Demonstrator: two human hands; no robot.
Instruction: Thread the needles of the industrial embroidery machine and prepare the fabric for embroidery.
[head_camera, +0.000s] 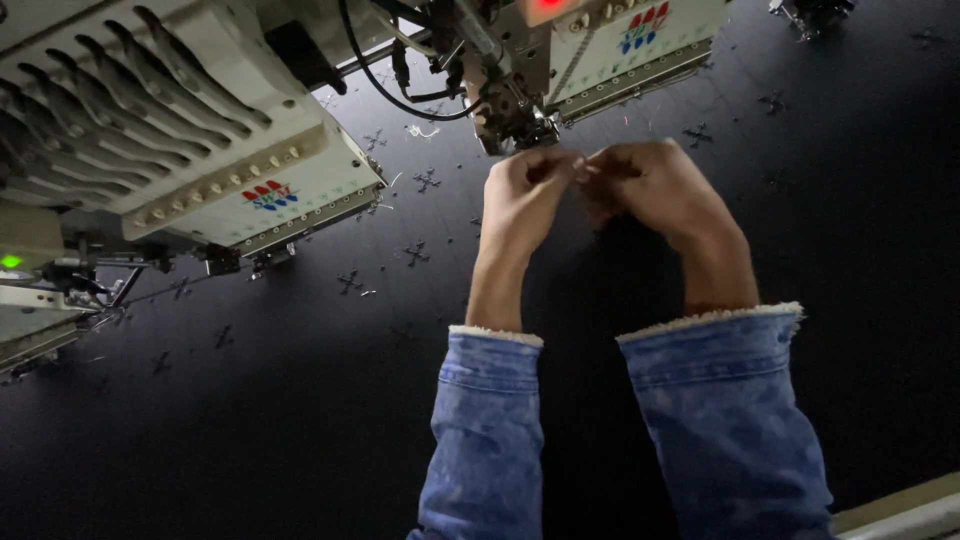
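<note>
1. Left hand (520, 190): raised over the black fabric (300, 420), fingers curled in, thumb and forefinger pinched tight near the fingertips of the other hand.
2. Right hand (655, 185): same height, just beside the left, fingers folded narrow, tips meeting the left hand's at the middle.
3. Thread (590, 160): a thin pale strand shows between the 2 pinches. Very fine and partly blurred, so I cannot tell how far it runs or whether it reaches the machine.
4. Both hands sit just below the needle area (510, 120) of the nearer embroidery head (600, 50), close to it; contact with the metal cannot be told.
5. That head shows a red light (550, 8) at its top edge and a small coloured emblem on its pale front panel.
6. A black cable (390, 95) loops down beside the needle area on its left.
7. Second embroidery head (190, 140): further left, well apart from the hands, pale housing with a row of ridged thread guides, same emblem on the front.
8. Green light (12, 262) at the far left edge.
9. Fabric is stretched flat under both heads and carries small stitched cross-shaped motifs (416, 252), scattered in rows.
10. Sleeves (700, 420): blue denim with pale fleece cuffs, both forearms bare above the cuffs.
11. A pale frame edge (900, 510) shows at the bottom right corner.
</note>
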